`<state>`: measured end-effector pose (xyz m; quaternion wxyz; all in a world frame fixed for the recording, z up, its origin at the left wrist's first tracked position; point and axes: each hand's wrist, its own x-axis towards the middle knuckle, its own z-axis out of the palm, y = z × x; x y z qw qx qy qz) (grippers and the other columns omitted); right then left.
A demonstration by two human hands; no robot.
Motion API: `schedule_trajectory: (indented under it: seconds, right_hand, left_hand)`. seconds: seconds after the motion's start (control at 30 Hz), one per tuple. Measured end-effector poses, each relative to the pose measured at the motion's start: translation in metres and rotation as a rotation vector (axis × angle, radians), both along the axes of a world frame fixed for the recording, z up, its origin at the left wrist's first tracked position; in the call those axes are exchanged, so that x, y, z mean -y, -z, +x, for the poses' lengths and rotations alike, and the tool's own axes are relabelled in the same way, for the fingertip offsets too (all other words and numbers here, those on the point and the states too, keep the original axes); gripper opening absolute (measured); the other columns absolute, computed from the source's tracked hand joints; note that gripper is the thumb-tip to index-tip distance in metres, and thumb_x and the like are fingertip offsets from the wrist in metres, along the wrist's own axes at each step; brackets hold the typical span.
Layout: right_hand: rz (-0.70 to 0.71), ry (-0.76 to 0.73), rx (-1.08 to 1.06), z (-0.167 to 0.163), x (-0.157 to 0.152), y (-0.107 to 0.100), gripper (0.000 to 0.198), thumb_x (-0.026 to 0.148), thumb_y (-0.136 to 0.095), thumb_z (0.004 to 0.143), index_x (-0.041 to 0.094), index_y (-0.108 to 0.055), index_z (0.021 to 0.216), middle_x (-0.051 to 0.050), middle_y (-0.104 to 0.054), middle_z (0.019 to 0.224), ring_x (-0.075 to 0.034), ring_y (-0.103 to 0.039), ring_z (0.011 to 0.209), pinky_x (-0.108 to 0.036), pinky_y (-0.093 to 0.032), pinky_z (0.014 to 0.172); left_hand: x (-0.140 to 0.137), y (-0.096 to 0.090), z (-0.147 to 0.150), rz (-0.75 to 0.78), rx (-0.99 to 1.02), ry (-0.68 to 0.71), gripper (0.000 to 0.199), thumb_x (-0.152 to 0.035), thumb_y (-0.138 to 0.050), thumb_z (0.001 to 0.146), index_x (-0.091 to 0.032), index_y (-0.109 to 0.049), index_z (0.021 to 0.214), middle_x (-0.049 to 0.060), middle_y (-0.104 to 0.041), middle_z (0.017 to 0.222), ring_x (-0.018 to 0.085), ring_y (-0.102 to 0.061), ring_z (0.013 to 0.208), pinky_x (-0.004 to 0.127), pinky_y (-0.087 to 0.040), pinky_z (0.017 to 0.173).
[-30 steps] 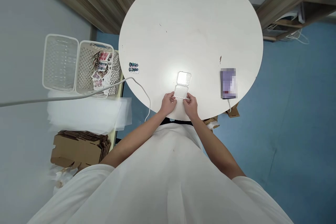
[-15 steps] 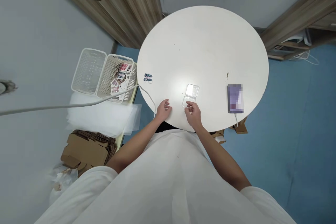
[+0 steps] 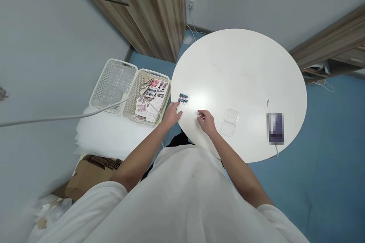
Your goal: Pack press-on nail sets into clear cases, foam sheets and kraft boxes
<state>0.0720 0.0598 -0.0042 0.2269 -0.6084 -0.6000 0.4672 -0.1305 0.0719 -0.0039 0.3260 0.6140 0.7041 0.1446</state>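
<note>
A small white card of dark teal press-on nails [image 3: 183, 98] lies near the left edge of the round white table. My left hand [image 3: 172, 114] is at the card's lower left corner, thumb and fingers apart, the fingertips at or just over its edge. Over the table to the right of the card is my right hand [image 3: 207, 121], its fingers loosely bent with a gap to the thumb and nothing visible between them. Right of that hand, a clear plastic case [image 3: 229, 122] lies with its lid unfolded.
Left of the table stand a white basket [image 3: 134, 97] of nail cards and another basket [image 3: 99, 83] holding clear cases. A white cable [image 3: 71, 117] crosses in front of them. A pixelated device [image 3: 275, 128] with a cord lies at the table's right.
The view has turned left. My left hand has moved up to the nail card, and my right hand has left the clear case and shifted leftward.
</note>
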Motion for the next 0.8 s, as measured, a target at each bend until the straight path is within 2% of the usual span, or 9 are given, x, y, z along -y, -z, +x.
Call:
schedule_trajectory:
  seconds: [0.13, 0.23, 0.33, 0.47, 0.63, 0.8]
  right_hand:
    - [0.099, -0.015, 0.049, -0.033, -0.022, 0.008, 0.031, 0.018, -0.045, 0.076, 0.020, -0.056, 0.105, -0.007, -0.055, 0.102, -0.018, -0.054, 0.085, -0.037, -0.047, 0.079]
    - [0.082, -0.030, 0.086, -0.049, -0.038, 0.013, 0.038, 0.016, -0.047, 0.075, 0.019, -0.052, 0.113, -0.008, -0.053, 0.106, -0.018, -0.054, 0.085, -0.037, -0.047, 0.079]
    - [0.032, -0.033, 0.143, -0.060, -0.050, 0.019, 0.050, 0.016, -0.051, 0.073, 0.020, -0.044, 0.123, -0.008, -0.050, 0.111, -0.018, -0.054, 0.083, -0.037, -0.048, 0.077]
    - [-0.048, 0.008, 0.240, -0.071, -0.057, 0.024, 0.058, 0.017, -0.053, 0.073, 0.023, -0.037, 0.129, -0.009, -0.049, 0.110, -0.022, -0.053, 0.089, -0.038, -0.047, 0.073]
    - [-0.103, 0.035, 0.333, -0.079, -0.059, 0.021, 0.060, 0.015, -0.052, 0.074, 0.025, -0.035, 0.130, -0.009, -0.048, 0.111, -0.026, -0.050, 0.097, -0.039, -0.046, 0.073]
    - [-0.077, 0.082, 0.353, -0.082, -0.056, 0.023, 0.057, 0.014, -0.052, 0.073, 0.025, -0.038, 0.128, -0.009, -0.048, 0.110, -0.025, -0.050, 0.095, -0.039, -0.046, 0.071]
  left_hand:
    - [-0.031, 0.000, -0.019, -0.035, -0.055, 0.076, 0.052, -0.013, -0.060, 0.071, -0.014, -0.047, 0.121, 0.011, -0.051, 0.110, 0.021, -0.056, 0.090, 0.036, -0.043, 0.088]
    - [-0.050, 0.004, -0.026, -0.044, -0.027, 0.128, 0.058, -0.009, -0.062, 0.068, -0.014, -0.046, 0.123, 0.011, -0.054, 0.104, 0.025, -0.053, 0.096, 0.039, -0.040, 0.090]
    - [-0.061, 0.011, -0.029, -0.055, 0.003, 0.173, 0.065, -0.010, -0.065, 0.066, -0.014, -0.043, 0.127, 0.010, -0.056, 0.097, 0.026, -0.054, 0.093, 0.039, -0.041, 0.087]
    - [-0.065, 0.019, -0.030, -0.072, 0.012, 0.215, 0.065, -0.016, -0.066, 0.068, -0.014, -0.042, 0.129, 0.008, -0.056, 0.088, 0.025, -0.053, 0.086, 0.037, -0.042, 0.081]
    - [-0.064, 0.023, -0.030, -0.103, 0.053, 0.186, 0.058, -0.012, -0.063, 0.070, -0.015, -0.046, 0.126, 0.007, -0.054, 0.089, 0.022, -0.052, 0.084, 0.035, -0.043, 0.077]
    - [-0.062, 0.025, -0.030, -0.077, 0.088, 0.181, 0.056, -0.011, -0.062, 0.070, -0.016, -0.047, 0.124, 0.007, -0.053, 0.094, 0.020, -0.052, 0.081, 0.034, -0.044, 0.076]
